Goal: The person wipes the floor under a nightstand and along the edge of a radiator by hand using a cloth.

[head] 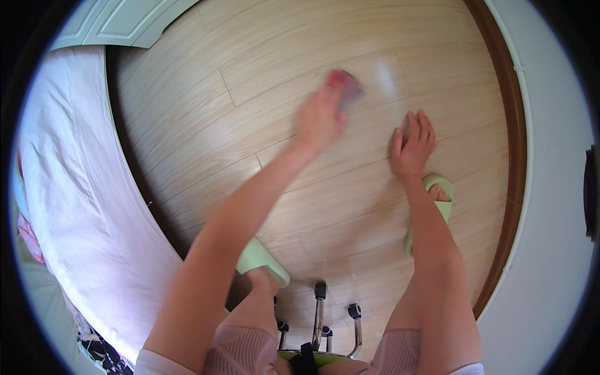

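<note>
My left hand (pixel 321 119) reaches far forward over the light wood-plank floor (pixel 267 75). It grips a small red and greyish thing (pixel 347 86), too blurred to identify, which juts out beyond the fingers. Whether that thing touches the planks I cannot tell. To the right, my right hand (pixel 415 145) is palm down at the floor with its fingers and thumb apart, holding nothing. Just below its wrist is a light green slipper (pixel 444 187) on my right foot. The other green slipper (pixel 262 262), on my left foot, is partly covered by my left forearm.
A bed with a pale sheet (pixel 75 154) runs along the left. White panelled furniture (pixel 131 23) stands at the upper left. A brown baseboard (pixel 515 164) and white wall (pixel 553 211) border the right. Chrome seat legs (pixel 318 314) on black casters stand between my feet.
</note>
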`<state>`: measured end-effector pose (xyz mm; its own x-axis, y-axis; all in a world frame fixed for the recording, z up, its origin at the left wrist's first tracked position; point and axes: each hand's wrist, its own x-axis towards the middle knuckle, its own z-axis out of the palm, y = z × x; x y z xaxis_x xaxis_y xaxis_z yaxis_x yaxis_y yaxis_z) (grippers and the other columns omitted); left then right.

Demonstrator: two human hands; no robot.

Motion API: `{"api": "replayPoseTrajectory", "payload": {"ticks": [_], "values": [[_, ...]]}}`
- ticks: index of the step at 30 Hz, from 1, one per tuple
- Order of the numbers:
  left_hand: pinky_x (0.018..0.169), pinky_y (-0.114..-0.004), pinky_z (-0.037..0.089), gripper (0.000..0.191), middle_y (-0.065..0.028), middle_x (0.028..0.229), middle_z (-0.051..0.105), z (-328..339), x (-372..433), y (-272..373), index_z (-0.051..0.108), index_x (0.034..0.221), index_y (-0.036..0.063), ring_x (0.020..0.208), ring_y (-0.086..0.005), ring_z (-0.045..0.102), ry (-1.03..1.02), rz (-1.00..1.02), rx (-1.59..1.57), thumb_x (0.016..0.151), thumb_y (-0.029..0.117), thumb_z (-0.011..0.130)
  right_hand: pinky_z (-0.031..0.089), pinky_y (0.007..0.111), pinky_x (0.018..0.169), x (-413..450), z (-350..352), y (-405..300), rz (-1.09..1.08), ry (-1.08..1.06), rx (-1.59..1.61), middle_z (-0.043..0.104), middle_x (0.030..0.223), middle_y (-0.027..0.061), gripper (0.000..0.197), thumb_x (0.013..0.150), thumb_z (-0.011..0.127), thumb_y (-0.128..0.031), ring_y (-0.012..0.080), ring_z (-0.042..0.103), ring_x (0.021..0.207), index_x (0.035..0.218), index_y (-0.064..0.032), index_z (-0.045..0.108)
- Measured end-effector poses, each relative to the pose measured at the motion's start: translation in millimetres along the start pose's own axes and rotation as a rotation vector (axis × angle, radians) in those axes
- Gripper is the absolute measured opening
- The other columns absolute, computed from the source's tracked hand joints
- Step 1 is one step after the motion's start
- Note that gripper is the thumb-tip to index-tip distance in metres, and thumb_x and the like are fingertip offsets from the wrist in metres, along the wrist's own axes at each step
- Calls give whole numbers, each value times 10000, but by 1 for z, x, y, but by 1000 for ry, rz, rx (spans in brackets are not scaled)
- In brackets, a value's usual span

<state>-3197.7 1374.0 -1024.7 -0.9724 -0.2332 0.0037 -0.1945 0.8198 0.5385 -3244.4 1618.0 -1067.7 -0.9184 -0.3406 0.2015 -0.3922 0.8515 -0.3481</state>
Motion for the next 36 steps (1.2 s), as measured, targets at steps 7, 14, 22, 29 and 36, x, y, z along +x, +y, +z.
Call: {"api": "replayPoseTrajectory", "payload": {"ticks": [7,14,22,29,36], "values": [[859,-441,524,490,-191,1148,608,40,-22,63,579,1284,30,1009,-348,612,-128,89,-317,815,143,665,225,519,1166,2,-3,0,3,-36,72,410,1541,123,532,894,547,-191,346,343,1422,1421,-136,504],[566,-284,469,303,-17,783,623,-86,-46,-129,646,1080,23,634,-100,569,320,-504,-463,987,311,625,227,529,1169,-7,0,-3,50,-52,26,415,1535,132,515,898,542,-212,347,347,1419,1404,-124,510],[844,-483,485,511,-224,1004,594,-94,-114,-165,572,1297,-16,950,-410,585,301,-236,400,793,64,591,249,545,1145,-26,0,-25,56,8,-11,411,1535,134,508,899,541,-218,357,358,1405,1398,-127,512],[729,-429,525,617,-172,1049,578,-6,-115,4,513,1364,-42,878,-320,584,-71,216,132,773,84,639,249,545,1140,-42,-3,-63,58,52,-46,412,1532,123,500,911,543,-204,357,355,1404,1405,-140,501],[824,-461,496,577,-193,1075,572,-16,-132,23,519,1376,24,978,-379,574,28,31,-379,810,35,630,251,544,1136,-51,-4,-87,39,114,-82,404,1538,114,494,923,549,-202,360,343,1411,1411,-152,497]]}}
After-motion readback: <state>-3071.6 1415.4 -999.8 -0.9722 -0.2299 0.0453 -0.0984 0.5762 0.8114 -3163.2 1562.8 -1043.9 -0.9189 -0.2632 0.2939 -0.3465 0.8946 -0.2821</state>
